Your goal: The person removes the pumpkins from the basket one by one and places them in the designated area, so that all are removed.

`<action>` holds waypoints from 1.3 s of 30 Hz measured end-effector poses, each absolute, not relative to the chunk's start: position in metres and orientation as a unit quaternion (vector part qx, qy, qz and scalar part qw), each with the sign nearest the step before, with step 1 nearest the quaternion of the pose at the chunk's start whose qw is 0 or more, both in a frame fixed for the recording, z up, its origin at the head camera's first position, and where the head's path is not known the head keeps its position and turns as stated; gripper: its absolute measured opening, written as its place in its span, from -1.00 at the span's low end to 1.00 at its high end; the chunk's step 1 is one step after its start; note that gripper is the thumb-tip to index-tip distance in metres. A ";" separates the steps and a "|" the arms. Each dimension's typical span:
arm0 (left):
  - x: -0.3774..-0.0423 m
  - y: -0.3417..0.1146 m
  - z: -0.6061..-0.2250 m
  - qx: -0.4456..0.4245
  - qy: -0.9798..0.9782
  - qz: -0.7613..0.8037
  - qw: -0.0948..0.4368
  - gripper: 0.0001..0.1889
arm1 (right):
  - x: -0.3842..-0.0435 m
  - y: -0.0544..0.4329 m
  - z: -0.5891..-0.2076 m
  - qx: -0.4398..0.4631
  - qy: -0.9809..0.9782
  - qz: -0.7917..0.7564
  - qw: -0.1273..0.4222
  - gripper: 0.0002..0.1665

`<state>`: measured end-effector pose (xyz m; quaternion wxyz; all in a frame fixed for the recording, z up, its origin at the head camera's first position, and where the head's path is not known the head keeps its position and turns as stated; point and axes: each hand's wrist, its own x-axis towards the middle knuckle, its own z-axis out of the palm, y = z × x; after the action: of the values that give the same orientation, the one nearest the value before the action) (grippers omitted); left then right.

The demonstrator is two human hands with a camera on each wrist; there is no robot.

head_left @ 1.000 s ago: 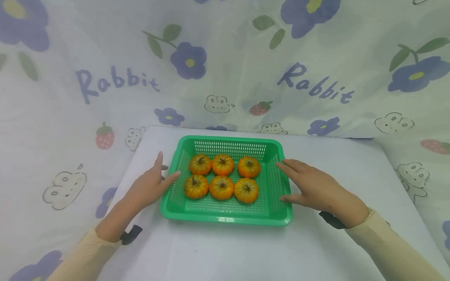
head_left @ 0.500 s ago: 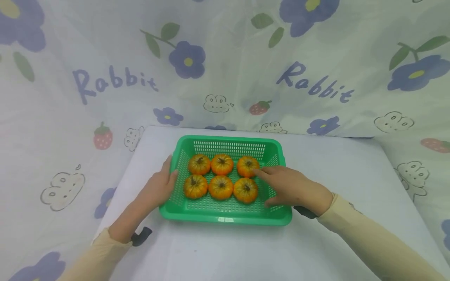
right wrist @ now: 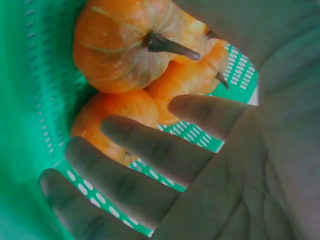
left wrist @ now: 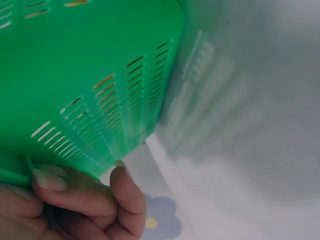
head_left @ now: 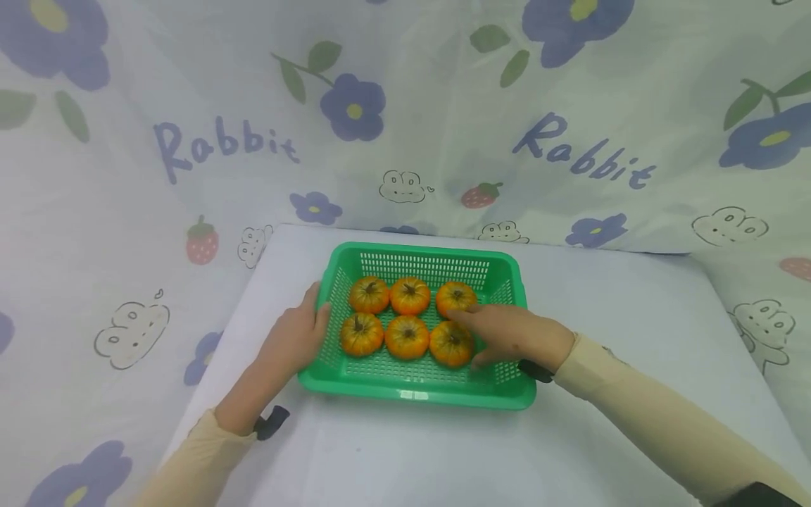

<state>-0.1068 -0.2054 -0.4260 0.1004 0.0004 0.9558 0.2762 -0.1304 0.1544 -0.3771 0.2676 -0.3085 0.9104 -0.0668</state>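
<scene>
A green plastic basket point(head_left: 415, 396) with slotted walls holds several small orange pumpkins in two rows. My left hand point(head_left: 294, 336) grips its left rim; the left wrist view shows curled fingers point(left wrist: 82, 197) against the outside of the slotted wall. Inside the basket's right part, my right hand point(head_left: 510, 331) reaches over the front-right pumpkin point(head_left: 451, 346) and close to the back-right pumpkin point(head_left: 455, 296). In the right wrist view its fingers point(right wrist: 160, 150) are spread and fairly straight beside the pumpkins, with nothing held. Whether a fingertip touches a pumpkin is unclear.
The basket stands on a white-covered table point(head_left: 393, 458). Behind and at both sides hangs a pale curtain point(head_left: 437, 84) printed with flowers, strawberries and rabbits. Inside the basket, a strip of bare floor lies between the pumpkins and its right wall.
My left hand has come in from the left and taken hold of the basket's rim. My right hand has moved left from the right rim to above the right-hand pumpkins. The pumpkins have stayed in place.
</scene>
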 end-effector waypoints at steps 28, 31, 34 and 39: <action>-0.110 -0.208 -0.435 -0.017 0.912 0.391 0.126 -0.41 | -0.143 0.130 -0.400 -0.289 0.909 -0.052 0.297 -0.11; -0.110 -0.208 -0.435 -0.020 0.909 0.396 0.125 -0.40 | -0.142 0.129 -0.400 -0.291 0.909 -0.052 0.296 -0.21; -0.110 -0.209 -0.435 -0.024 0.908 0.400 0.126 -0.40 | -0.140 0.129 -0.401 -0.297 0.908 -0.051 0.293 -0.25; -0.109 -0.210 -0.434 -0.032 0.908 0.397 0.129 -0.41 | -0.137 0.126 -0.403 -0.297 0.908 -0.043 0.291 -0.20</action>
<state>-0.1086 -0.2103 -0.4345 0.1287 -0.0321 0.9081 0.3972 -0.1365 0.1258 -0.4026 0.2910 -0.2973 0.9083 -0.0431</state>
